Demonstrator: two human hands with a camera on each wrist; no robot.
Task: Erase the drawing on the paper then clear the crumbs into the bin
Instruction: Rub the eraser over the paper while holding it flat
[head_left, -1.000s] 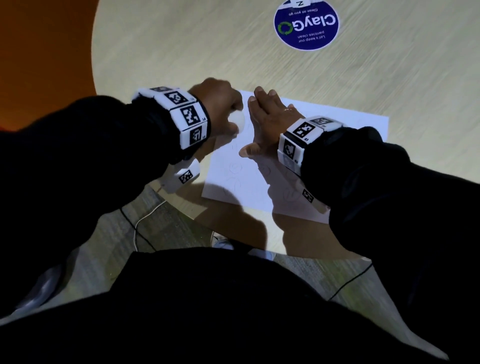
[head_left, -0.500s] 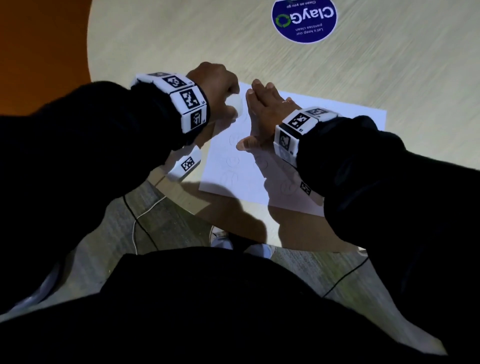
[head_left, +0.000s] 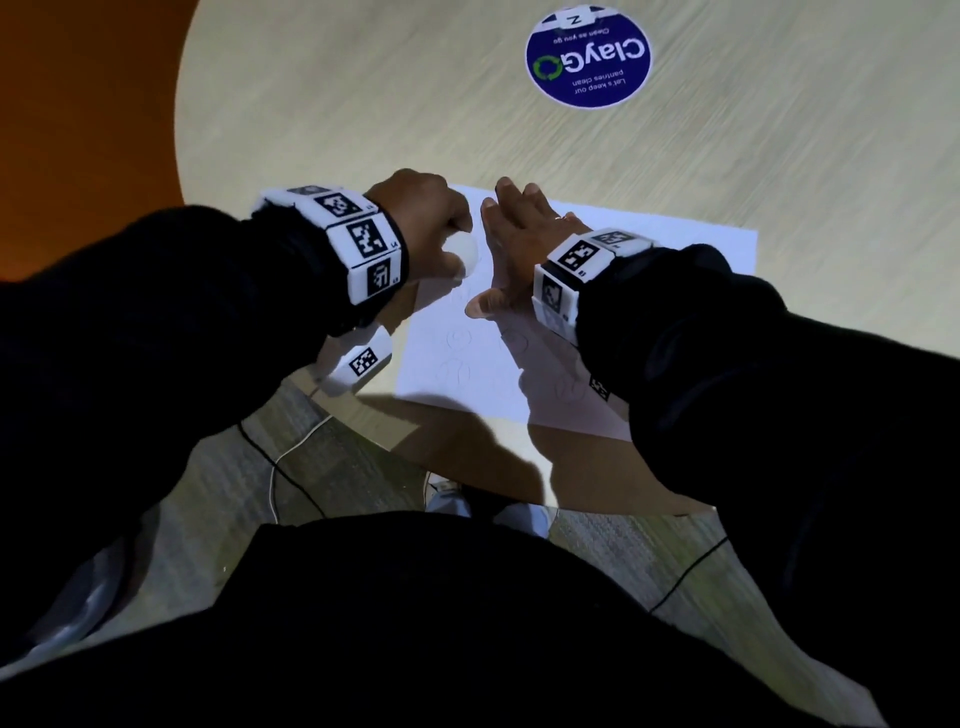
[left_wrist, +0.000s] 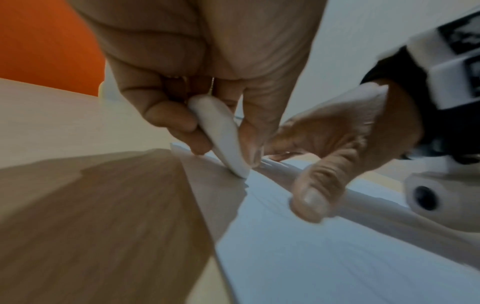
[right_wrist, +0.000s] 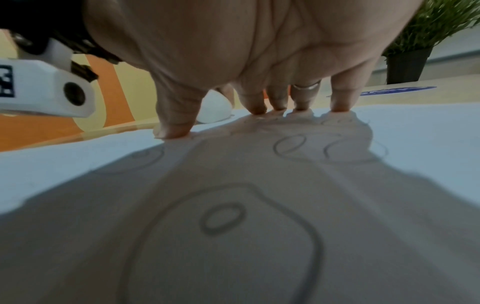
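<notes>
A white sheet of paper (head_left: 649, 270) with faint pencil loops (head_left: 457, 338) lies near the round table's front edge. My left hand (head_left: 421, 223) grips a white eraser (head_left: 465, 254), whose tip touches the paper near its left edge in the left wrist view, eraser (left_wrist: 223, 133). My right hand (head_left: 519, 234) lies flat on the sheet, fingers (right_wrist: 257, 102) straight and pressing down, thumb (right_wrist: 176, 123) spread. Pencil ovals (right_wrist: 223, 218) show on the paper (right_wrist: 428, 144) under the right palm. No bin is in view.
A round blue "ClayGo" sticker (head_left: 587, 57) sits further back on the pale wooden table (head_left: 337, 104). A potted green plant (right_wrist: 415, 41) stands beyond the table. Cables (head_left: 270, 467) run across the floor below the table's near edge.
The left hand with the eraser has shifted slightly back and forth beside the right hand's fingers. The right hand stays pressed flat on the paper.
</notes>
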